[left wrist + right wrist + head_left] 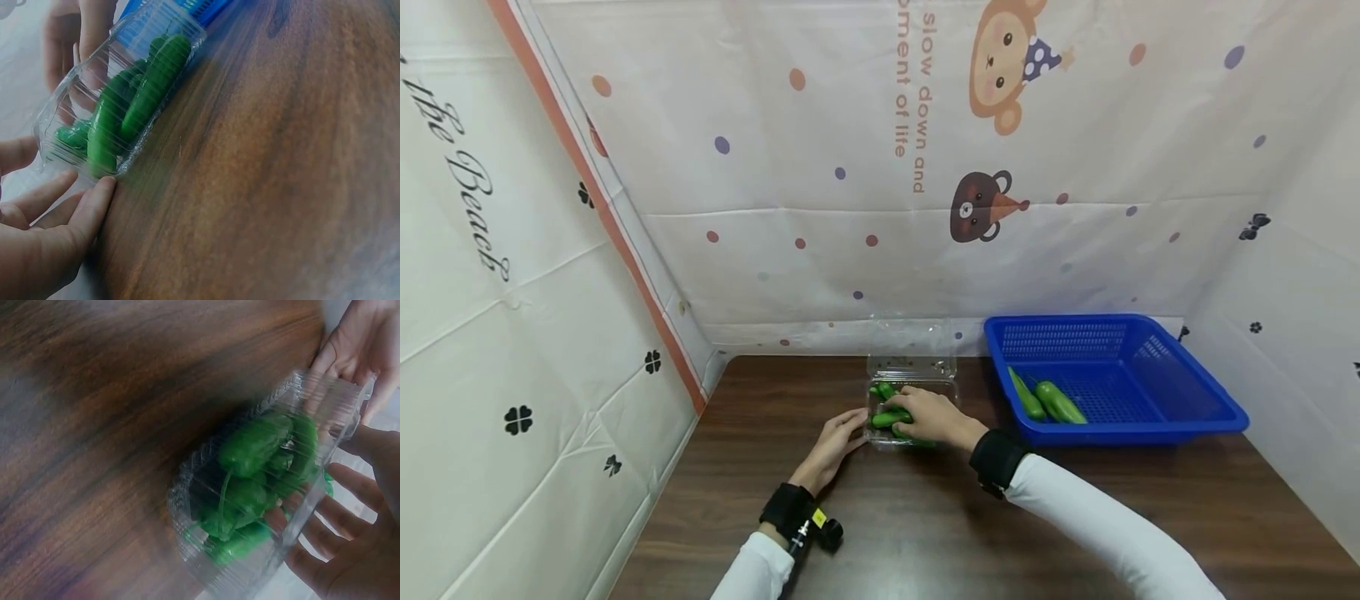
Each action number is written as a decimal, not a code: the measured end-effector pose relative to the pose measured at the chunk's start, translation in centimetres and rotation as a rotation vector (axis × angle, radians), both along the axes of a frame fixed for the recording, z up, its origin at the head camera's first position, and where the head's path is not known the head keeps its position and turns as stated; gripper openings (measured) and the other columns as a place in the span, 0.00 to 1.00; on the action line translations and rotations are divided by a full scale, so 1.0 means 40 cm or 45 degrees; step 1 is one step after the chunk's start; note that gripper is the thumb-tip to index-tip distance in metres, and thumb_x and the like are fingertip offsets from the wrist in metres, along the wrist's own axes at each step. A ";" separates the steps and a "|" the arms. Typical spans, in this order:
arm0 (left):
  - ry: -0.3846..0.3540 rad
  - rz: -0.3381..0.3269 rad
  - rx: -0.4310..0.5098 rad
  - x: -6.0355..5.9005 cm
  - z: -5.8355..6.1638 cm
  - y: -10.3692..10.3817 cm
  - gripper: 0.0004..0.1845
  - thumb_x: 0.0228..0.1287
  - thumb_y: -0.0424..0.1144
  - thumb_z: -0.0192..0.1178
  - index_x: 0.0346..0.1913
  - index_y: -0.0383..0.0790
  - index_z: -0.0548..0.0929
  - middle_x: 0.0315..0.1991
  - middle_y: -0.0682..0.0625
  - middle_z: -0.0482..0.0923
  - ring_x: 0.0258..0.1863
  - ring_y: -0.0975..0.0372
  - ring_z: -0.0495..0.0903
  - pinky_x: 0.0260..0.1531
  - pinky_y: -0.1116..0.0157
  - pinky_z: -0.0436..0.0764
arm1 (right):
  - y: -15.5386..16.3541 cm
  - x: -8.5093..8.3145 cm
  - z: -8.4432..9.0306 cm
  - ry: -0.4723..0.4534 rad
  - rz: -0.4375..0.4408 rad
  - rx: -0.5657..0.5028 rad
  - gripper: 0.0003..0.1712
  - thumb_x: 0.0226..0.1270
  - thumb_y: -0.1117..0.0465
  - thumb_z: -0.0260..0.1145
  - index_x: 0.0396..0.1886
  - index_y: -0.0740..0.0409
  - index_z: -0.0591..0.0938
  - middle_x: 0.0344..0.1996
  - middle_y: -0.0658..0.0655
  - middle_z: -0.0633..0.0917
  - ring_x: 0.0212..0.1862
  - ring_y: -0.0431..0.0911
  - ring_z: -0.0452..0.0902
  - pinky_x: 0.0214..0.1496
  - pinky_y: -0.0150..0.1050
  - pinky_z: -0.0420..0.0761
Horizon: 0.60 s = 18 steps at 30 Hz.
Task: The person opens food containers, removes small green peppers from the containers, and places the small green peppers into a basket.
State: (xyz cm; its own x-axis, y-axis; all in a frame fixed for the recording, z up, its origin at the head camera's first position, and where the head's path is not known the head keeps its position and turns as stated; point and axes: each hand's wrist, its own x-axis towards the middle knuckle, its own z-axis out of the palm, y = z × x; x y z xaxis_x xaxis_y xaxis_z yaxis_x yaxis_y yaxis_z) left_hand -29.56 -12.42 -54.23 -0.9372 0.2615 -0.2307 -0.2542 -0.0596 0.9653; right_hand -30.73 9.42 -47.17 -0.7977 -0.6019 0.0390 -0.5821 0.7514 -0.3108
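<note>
A clear plastic clamshell box [880, 440] lies on the table with its lid [910, 340] raised at the back. Several green peppers [255, 445] lie inside, some with thin stems. My left hand [833, 450] is at the box's left end; in the left wrist view its extended fingers [94, 203] touch the plastic at the lower edge. My right hand [931, 415] reaches over the rim into the box, fingertips among the peppers. From the right wrist, its fingers [340, 515] look spread and loosely bent, with no pepper gripped between them.
Right of the box stands a blue plastic basket [1150, 435] with two green peppers [1060, 403] at its left side. The brown wooden table [925, 525] meets printed white cloth walls [820, 267] at the back and sides.
</note>
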 end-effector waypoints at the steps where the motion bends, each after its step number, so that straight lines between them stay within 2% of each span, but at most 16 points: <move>1: 0.001 0.002 0.000 -0.001 0.000 -0.001 0.31 0.81 0.48 0.52 0.75 0.30 0.66 0.77 0.33 0.59 0.77 0.42 0.60 0.74 0.49 0.75 | -0.002 0.001 -0.001 0.003 -0.005 0.001 0.23 0.70 0.57 0.71 0.62 0.57 0.83 0.45 0.57 0.83 0.37 0.45 0.78 0.33 0.42 0.82; 6: -0.005 -0.002 -0.005 0.004 -0.004 0.002 0.31 0.81 0.48 0.52 0.74 0.30 0.66 0.77 0.32 0.59 0.76 0.41 0.61 0.73 0.50 0.76 | -0.006 0.008 -0.009 0.011 -0.021 0.020 0.21 0.70 0.58 0.71 0.61 0.56 0.84 0.44 0.56 0.81 0.35 0.43 0.76 0.29 0.40 0.79; 12: 0.003 -0.011 -0.007 0.008 -0.002 0.003 0.30 0.82 0.47 0.51 0.75 0.29 0.66 0.77 0.33 0.59 0.77 0.41 0.60 0.73 0.50 0.76 | -0.007 0.012 -0.013 0.014 -0.026 0.028 0.23 0.66 0.60 0.74 0.60 0.54 0.85 0.50 0.58 0.83 0.46 0.52 0.84 0.37 0.48 0.88; 18: 0.015 -0.002 -0.014 0.006 0.003 0.000 0.31 0.81 0.49 0.51 0.74 0.29 0.66 0.77 0.33 0.59 0.77 0.41 0.60 0.73 0.50 0.76 | -0.011 0.011 -0.013 0.010 -0.024 0.025 0.25 0.63 0.63 0.76 0.61 0.54 0.85 0.58 0.61 0.82 0.55 0.58 0.83 0.45 0.55 0.90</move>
State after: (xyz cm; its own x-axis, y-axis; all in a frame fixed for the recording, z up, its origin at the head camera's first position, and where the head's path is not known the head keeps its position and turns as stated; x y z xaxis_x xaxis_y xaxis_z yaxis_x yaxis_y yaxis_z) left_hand -29.30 -12.42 -54.10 -0.9394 0.2605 -0.2227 -0.2432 -0.0487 0.9688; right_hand -30.31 8.97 -47.68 -0.8085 -0.5875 0.0333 -0.5702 0.7681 -0.2913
